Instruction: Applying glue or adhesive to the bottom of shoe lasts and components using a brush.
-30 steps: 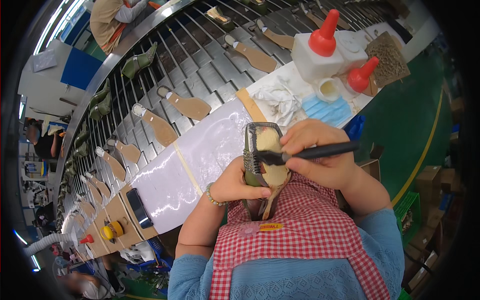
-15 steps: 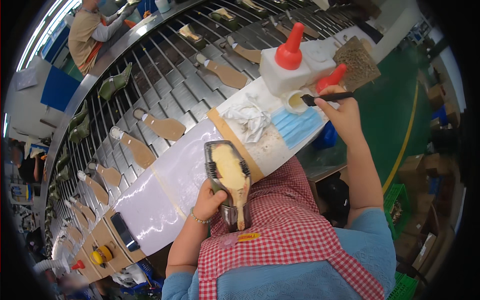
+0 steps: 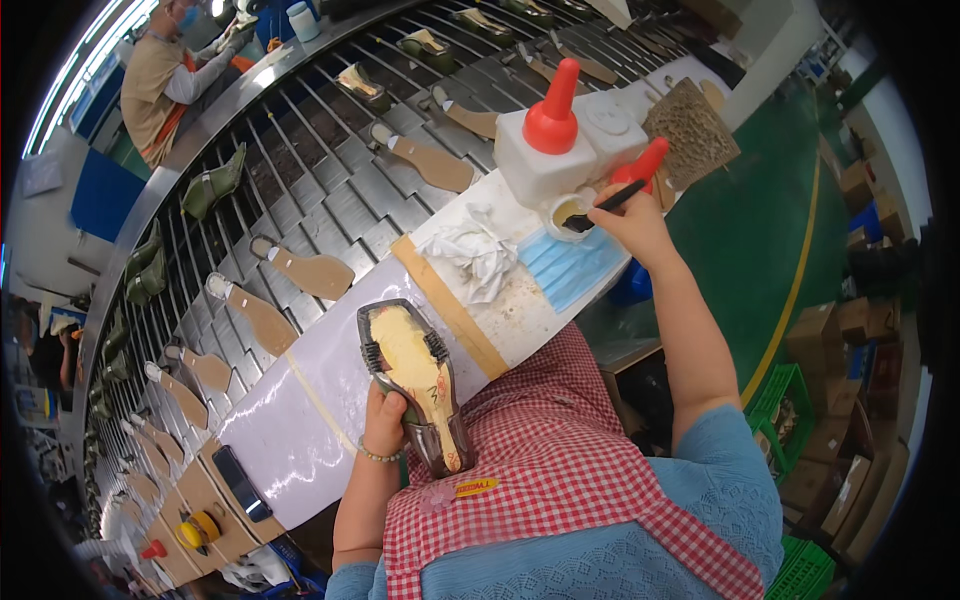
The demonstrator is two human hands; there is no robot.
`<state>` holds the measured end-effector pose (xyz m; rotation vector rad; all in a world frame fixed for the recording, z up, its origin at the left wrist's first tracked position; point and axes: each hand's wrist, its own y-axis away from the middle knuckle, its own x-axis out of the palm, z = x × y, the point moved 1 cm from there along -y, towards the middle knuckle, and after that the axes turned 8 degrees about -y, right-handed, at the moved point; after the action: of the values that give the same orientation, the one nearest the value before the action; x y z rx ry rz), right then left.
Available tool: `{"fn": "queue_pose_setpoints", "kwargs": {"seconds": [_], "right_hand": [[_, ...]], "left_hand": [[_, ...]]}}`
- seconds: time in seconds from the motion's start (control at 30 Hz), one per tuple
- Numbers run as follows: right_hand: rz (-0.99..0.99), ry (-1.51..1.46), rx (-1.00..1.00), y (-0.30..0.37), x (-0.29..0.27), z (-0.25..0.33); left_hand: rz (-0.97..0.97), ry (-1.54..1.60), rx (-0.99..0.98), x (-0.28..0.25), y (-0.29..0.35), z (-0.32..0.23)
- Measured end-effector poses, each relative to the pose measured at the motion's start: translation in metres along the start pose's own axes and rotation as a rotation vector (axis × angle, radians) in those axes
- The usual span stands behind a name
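My left hand (image 3: 384, 422) is wrapped round a dark shoe upper (image 3: 440, 400) stretched over a last, its cream-and-yellow bottom turned up. The shoe's lower end lies against my checked apron, beside the worktop. Pinched in my right hand (image 3: 638, 228) is a black-handled brush (image 3: 612, 202), its tip inside the mouth of an open white jar (image 3: 553, 218) with yellowish stuff in it. A blue face mask (image 3: 570, 268) lies flat by the jar, and a crumpled white cloth (image 3: 475, 250) is to its left. White bottles with red nozzle caps (image 3: 552, 112) stand just behind.
A slatted conveyor (image 3: 330, 180) curves beyond the worktop (image 3: 320, 400), carrying tan soles (image 3: 310, 270) and green shoe uppers (image 3: 215, 183). A rough brown block (image 3: 692, 133) sits behind the jar. At left are a phone (image 3: 240, 482) and a yellow tape roll (image 3: 198, 530). Another person (image 3: 155, 90) works across the conveyor.
My right hand has lowered the brush, so its tip has gone from the jar's rim into its mouth. The shoe in my left hand has shifted left and tilted. The whole view has shifted slightly.
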<state>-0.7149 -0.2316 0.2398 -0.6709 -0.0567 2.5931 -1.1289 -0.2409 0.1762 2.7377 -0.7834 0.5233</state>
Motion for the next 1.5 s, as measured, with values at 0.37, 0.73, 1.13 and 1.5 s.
{"fn": "queue_pose_setpoints", "kwargs": {"seconds": [0.37, 0.73, 1.13, 1.5], "right_hand": [[-0.288, -1.196, 0.799, 0.021, 0.011, -0.054], [0.118, -1.297, 0.146, 0.08, 0.017, 0.073], [0.635, -0.619, -0.06, 0.148, 0.09, 0.141], [0.7, -0.459, -0.344, 0.152, 0.092, 0.148]], "left_hand": [[-0.003, 0.061, 0.0, -0.017, -0.004, 0.008], [0.073, 0.323, -0.132, 0.025, -0.018, -0.025], [0.042, 0.144, -0.125, 0.031, -0.001, -0.042], [0.056, 0.103, -0.136, 0.031, 0.007, -0.042]]}}
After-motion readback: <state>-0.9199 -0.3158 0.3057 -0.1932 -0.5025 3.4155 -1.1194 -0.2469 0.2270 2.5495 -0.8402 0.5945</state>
